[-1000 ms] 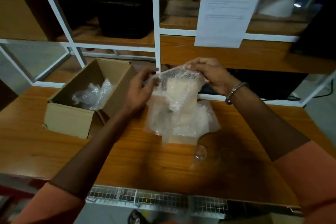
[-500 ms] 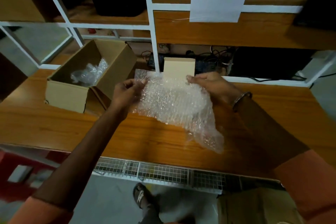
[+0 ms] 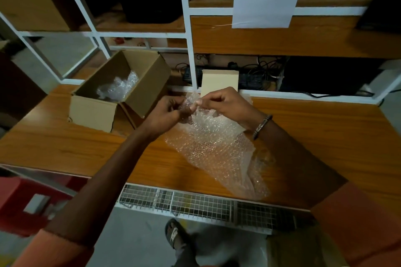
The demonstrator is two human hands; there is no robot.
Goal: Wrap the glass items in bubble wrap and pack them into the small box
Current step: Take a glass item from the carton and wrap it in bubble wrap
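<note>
Since the clear sheet of bubble wrap (image 3: 217,149) is about as light and floppy as packing stuff gets, we're handling it by its top edge, with both hands close together above the orange-brown wooden table (image 3: 65,147). Our left hand (image 3: 167,112) and right hand (image 3: 225,102) are each pinched shut on that upper edge, fingertips nearly touching, while the rest of the sheet drapes down over the tabletop toward us and bunches near the table's front edge. It won't hold a shape by itself, and it's a bit slick, so a pinch at the edge or corner seems the sensible way to steer it.

The glass item itself? We honestly can't make one out under the plastic here. Whatever goes inside will be hard, breakable and probably slippery through the wrap, so we'd cup the whole bundle rather than dangle it by loose plastic.

As for containers: the small open brown cardboard box (image 3: 93,112) sits on the table to our left, just beside our left hand, flaps open. Inside it there's already a crumpled bubble-wrapped bundle (image 3: 118,89) lying toward the far end, with room left beside it. A pale tan cardboard piece (image 3: 219,80) stands upright just behind our hands.
</note>
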